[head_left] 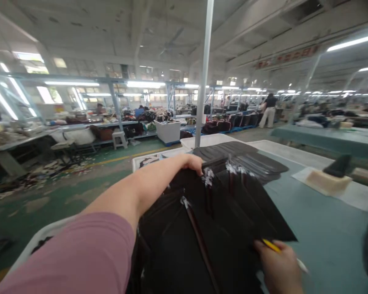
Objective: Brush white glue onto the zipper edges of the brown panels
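Black sheet material (233,220) is filling the lower centre of the frame, its right corner jutting out over the green bench (322,228). Long dark-brown strips (199,237) are running down its face; shiny whitish patches (207,176) are showing at their upper ends.

Left hand (194,162), mid-frame: arm reaching out full length from a mauve sleeve (79,253), fingers gripping the sheet's far edge. Right hand (280,263), lower right: blurring a little, fingers closing round a slim yellow tool (271,245), a pale tip poking out below. It is sitting at the sheet's right edge; from here I am not able to tell whether it is touching the material.

Just beyond the sheet, dark grey panels (270,163) are lying overlapped. At right, a cream block (328,181) is resting on a white sheet (363,195), a dark piece (339,165) sitting on top. A metal pole (204,73) is rising past the panels.

Farther off, right of centre, a person in a black top and pale trousers (268,110) is standing in the aisle. Scraps (58,169) are littering the floor at left.
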A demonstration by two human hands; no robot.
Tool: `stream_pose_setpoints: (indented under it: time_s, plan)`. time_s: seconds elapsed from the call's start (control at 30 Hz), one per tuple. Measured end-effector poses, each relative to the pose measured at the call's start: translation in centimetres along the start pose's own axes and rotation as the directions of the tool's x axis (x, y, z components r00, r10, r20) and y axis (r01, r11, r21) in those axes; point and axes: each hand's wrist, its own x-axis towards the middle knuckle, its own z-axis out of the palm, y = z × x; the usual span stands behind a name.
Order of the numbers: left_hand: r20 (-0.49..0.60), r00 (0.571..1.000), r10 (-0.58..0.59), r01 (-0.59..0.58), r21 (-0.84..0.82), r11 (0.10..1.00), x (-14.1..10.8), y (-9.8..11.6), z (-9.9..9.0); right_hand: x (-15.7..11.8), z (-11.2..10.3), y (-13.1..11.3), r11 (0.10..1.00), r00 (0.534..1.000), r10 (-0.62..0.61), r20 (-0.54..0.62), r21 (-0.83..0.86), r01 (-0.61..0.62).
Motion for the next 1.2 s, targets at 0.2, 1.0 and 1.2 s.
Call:
stream_pose_setpoints:
  time_s: [0.2,1.0,1.2]
  plan:
    - [-0.511,0.852,-0.114,0.123,-0.016,0.992,3.1,-15.1,-8.8,7.4,16.3,-9.4,0.946,0.983,-0.184,0.012,-0.268,0.181]
    - [-0.195,0.807,-0.557,0.309,-0.663,0.681,-4.2,-25.2,18.2,3.6,25.0,-1.0,0.656,0.649,-0.66,0.38,-0.129,0.743]
    - [-0.297,0.809,-0.508,0.286,-0.555,0.781,-2.9,-27.4,11.1,6.7,22.0,0.4,0.684,0.7,-0.662,0.268,-0.164,0.711]
